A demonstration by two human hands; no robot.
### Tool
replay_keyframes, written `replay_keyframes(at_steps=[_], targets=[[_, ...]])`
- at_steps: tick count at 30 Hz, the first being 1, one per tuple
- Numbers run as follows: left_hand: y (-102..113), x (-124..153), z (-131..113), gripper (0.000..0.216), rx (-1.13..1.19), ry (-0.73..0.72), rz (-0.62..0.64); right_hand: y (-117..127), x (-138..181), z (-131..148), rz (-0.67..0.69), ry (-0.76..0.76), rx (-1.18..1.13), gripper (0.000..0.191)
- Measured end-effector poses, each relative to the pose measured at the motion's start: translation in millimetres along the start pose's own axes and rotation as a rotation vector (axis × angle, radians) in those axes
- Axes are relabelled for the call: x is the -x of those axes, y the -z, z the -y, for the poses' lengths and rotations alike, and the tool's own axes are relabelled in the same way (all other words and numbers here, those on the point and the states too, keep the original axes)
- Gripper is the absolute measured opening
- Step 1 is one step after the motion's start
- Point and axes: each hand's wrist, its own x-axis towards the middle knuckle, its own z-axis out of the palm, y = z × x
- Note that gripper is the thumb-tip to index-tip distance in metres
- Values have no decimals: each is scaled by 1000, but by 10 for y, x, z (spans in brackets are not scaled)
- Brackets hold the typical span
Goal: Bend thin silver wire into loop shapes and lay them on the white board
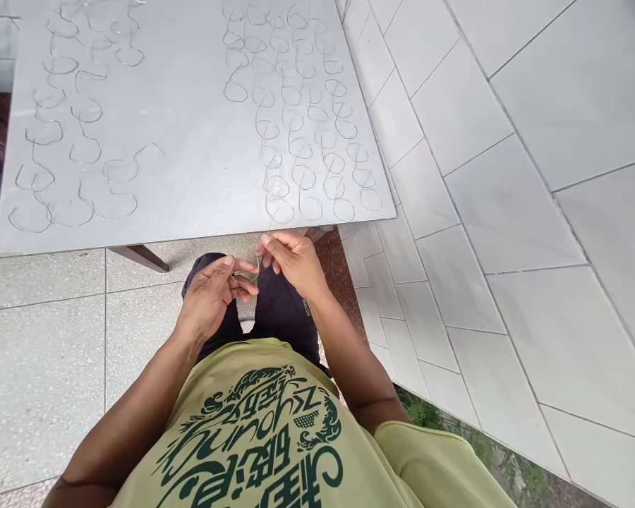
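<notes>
Just off the near edge of the table, both my hands are on one thin bent wire (257,267). Thumb and fingers of my left hand (212,286) pinch its curved end. My right hand (292,259) grips the straighter upper part between thumb and forefinger, and its tip pokes up toward the table edge. Rows of closed, looped wire pieces (282,210) lie on the right side of the table. Over on the left lie open, S-curved wire pieces (79,220). Parts of the held wire are hidden by my fingers.
The pale grey tabletop (185,141) spreads out ahead of me. A tiled wall (455,233) runs close along my right side. Below the table show a wooden leg (140,257) and speckled floor tiles (42,339). Green plants (428,413) grow at the wall's foot.
</notes>
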Motion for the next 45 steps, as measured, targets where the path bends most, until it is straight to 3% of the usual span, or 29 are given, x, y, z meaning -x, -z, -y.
replay_keyframes(at_steps=[7,14,22,27,35,45], targets=[[-43,46,-36,39,39,11,42,-25,74,-68,160,-32,-365,44],[-93,94,-12,44,53,21,11,-70,160,-164,142,22,-415,48],[-96,172,-39,45,25,20,26,-7,266,-201,352,82,-486,47],[-123,220,-59,42,77,43,39,19,320,-226,321,79,-558,35],[-190,281,-82,39,117,87,107,29,359,-266,336,43,-545,36],[-235,330,-35,34,54,-11,81,47,357,-248,313,-32,-561,38]])
